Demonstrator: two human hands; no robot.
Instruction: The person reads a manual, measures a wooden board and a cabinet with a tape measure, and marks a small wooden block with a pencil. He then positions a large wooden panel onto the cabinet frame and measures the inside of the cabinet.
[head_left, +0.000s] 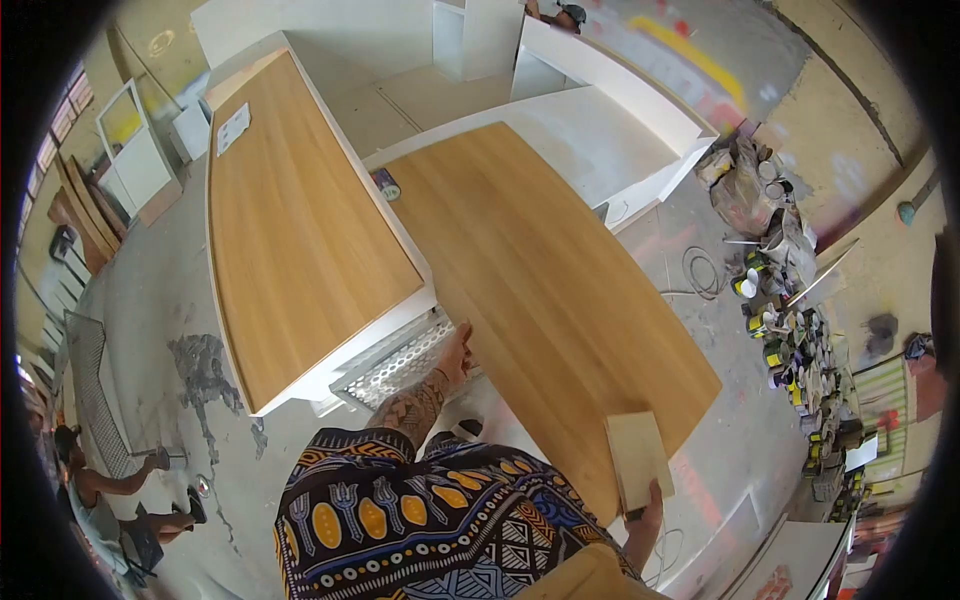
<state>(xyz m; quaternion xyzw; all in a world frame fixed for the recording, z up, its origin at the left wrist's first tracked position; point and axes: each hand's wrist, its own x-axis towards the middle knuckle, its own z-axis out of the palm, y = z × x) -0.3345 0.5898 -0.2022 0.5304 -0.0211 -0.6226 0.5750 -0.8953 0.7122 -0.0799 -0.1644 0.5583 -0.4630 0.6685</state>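
A long wood-grain tabletop (540, 250) with a curved far end lies in front of me. My left hand (457, 352) is closed at its left edge, with the fingers curled against the rim. In my right hand (645, 512) is the lower end of a pale rectangular wooden board (638, 460), which overlaps the near right part of the tabletop. The thumb lies on the board's face, and the other fingers are mostly hidden. A small can (386, 184) stands at the tabletop's far left edge.
Left of the tabletop stands a white-edged counter (300, 240) bearing a paper sheet (234, 129). A metal mesh panel (395, 362) is under its near end. Paint cans (775, 352) line the right side. A person (120, 500) sits at lower left; another (565, 16) is at the back.
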